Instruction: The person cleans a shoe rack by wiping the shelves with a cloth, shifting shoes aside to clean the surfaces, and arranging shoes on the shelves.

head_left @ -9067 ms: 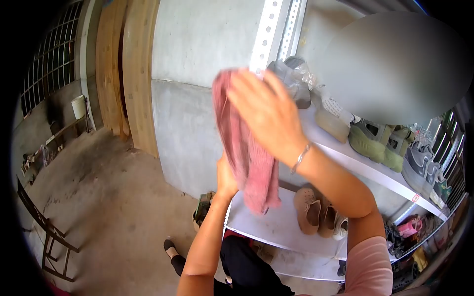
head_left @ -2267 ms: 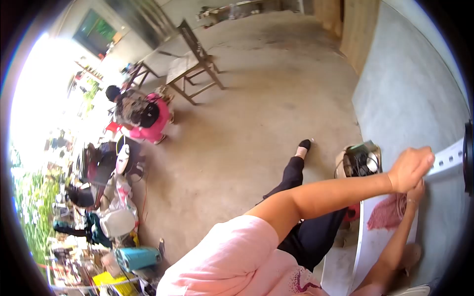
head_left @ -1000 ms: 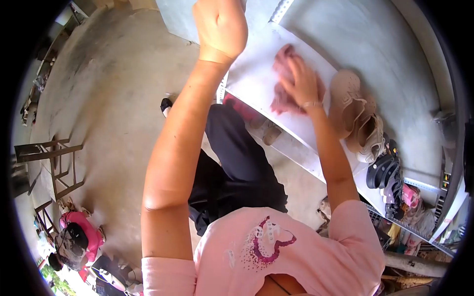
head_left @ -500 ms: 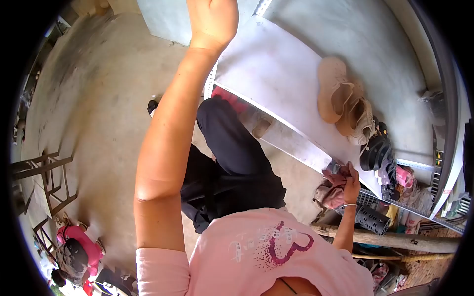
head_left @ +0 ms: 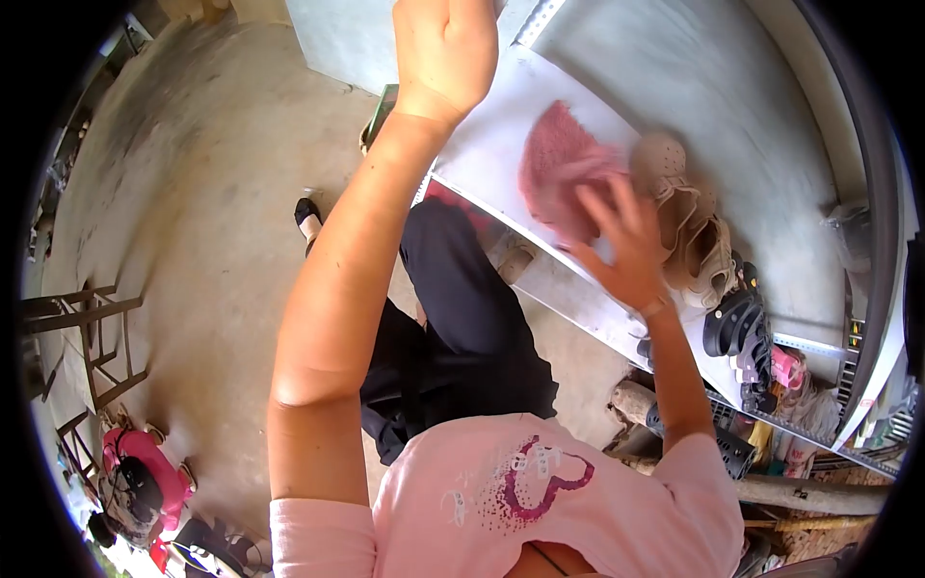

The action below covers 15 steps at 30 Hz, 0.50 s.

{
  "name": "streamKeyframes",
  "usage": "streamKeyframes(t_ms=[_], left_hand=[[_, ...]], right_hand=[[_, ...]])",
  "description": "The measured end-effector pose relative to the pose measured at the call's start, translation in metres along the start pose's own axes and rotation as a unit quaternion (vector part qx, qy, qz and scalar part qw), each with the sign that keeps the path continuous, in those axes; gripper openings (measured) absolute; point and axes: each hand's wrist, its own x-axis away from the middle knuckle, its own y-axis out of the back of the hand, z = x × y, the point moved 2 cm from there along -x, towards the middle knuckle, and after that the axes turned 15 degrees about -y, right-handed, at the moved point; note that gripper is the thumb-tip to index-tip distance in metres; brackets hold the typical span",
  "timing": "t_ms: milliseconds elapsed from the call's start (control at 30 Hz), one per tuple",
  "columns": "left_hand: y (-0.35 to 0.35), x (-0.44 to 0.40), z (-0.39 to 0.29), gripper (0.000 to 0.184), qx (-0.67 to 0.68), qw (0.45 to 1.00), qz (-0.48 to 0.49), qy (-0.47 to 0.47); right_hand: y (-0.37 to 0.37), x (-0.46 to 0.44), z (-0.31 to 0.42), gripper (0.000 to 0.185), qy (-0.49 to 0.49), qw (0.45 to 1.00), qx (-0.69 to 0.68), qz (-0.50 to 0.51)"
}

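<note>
My right hand (head_left: 621,241) spreads its fingers apart at the pink cloth (head_left: 554,173), on the shelf (head_left: 482,149) beside beige shoes (head_left: 708,265); a flat palm would steady it best. My left hand's (head_left: 448,58) grip I can't tell.

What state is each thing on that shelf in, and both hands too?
Pink cloth: rumpled, lying on the shelf
Beige shoes: unworn, openings up
Whitish shoe: unworn, upright
Right hand: open, fingers spread over the cloth's edge, blurred
Left hand: cut off by the picture's edge, grip unclear
</note>
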Motion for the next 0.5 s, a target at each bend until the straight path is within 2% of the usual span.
streamKeyframes(t_ms=[100,167,233,267,333,467,500], left_hand=[[0.002,-0.002,-0.001,0.051,-0.013,1.000,0.003,0.022],[0.008,-0.003,0.001,0.052,-0.037,0.999,0.009,0.037],[0.015,0.007,0.011,0.042,0.011,0.992,0.062,0.112],[0.013,0.005,0.009,0.042,0.005,0.992,0.063,0.111],[0.006,0.001,0.000,0.053,-0.068,0.996,0.029,0.052],[0.008,0.004,0.000,0.051,-0.073,0.996,0.017,0.046],[0.006,0.004,0.001,0.050,-0.081,0.997,0.013,0.011]], right_hand=[[-0.081,-0.045,-0.006,0.060,0.042,0.998,0.021,0.032],[-0.103,-0.090,-0.010,0.057,0.060,0.998,-0.009,-0.031],[-0.122,-0.134,-0.014,0.054,0.056,0.995,-0.030,-0.077],[-0.132,-0.157,-0.019,0.053,0.053,0.992,-0.046,-0.101],[-0.145,-0.200,-0.022,0.051,-0.012,0.994,-0.021,-0.105],[-0.150,-0.229,0.005,0.045,-0.115,0.990,0.010,-0.087],[-0.151,-0.223,0.010,0.043,-0.083,0.989,0.032,-0.117]])
